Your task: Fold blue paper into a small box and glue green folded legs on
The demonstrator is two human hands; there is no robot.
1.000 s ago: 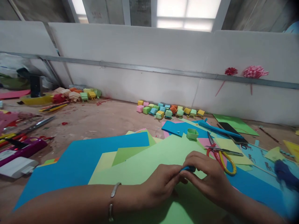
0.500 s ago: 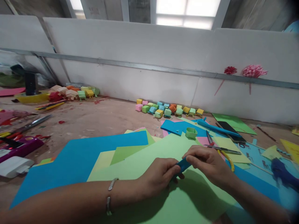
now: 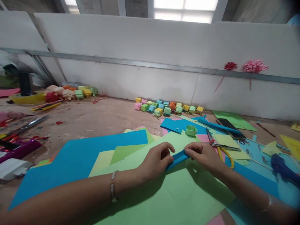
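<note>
A folded strip of blue paper (image 3: 180, 159) is held between my two hands, slanting up to the right. My left hand (image 3: 157, 159) grips its left end with the thumb against it and the index finger raised a little. At the other end, my right hand (image 3: 202, 153) pinches the strip between thumb and fingers. Beneath both hands lies a large pale green sheet (image 3: 178, 197). Just beyond the right hand stands a small open green paper box (image 3: 191, 130). Scissors with yellow handles (image 3: 227, 153) rest close to the right hand's fingers and forearm.
Blue sheets (image 3: 70, 165) spread to the left. Several small coloured paper cubes (image 3: 161, 107) line the wall. A phone (image 3: 231, 128) lies at the right, near a dark blue glue gun (image 3: 283, 165). A purple tool (image 3: 22, 147) and a white adapter (image 3: 14, 168) sit at the far left.
Both hands have moved slightly apart, so more of the blue strip shows between them. The left index finger has lifted off it. The view has tilted down slightly.
</note>
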